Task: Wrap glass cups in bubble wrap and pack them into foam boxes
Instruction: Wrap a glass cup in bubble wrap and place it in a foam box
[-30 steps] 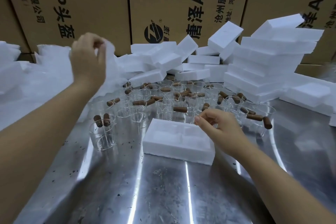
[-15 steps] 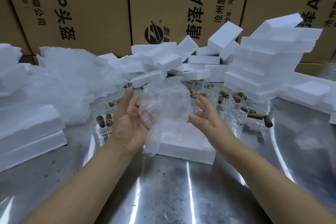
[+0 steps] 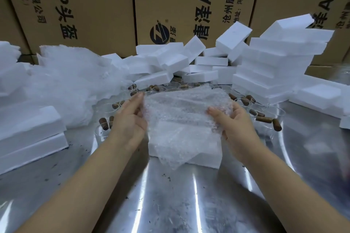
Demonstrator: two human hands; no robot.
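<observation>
Left hand (image 3: 130, 119) and right hand (image 3: 234, 122) each pinch a side edge of the bubble wrap (image 3: 185, 111) above the foam box (image 3: 204, 159), so I'd pull it flat and taut before grabbing a glass cup (image 3: 274, 112).

Bright, even overhead light throws long streaks of glare across the steel table (image 3: 170, 204); soft shadows edge the foam boxes (image 3: 34, 138). Wide-angle distortion bows the cartons (image 3: 85, 5), and the right margin smears

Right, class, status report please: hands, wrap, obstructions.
Left hand, right hand: both holding bubble wrap sheet spread above foam box. No cup wrapped yet. Glass cups behind, nothing blocking.
</observation>
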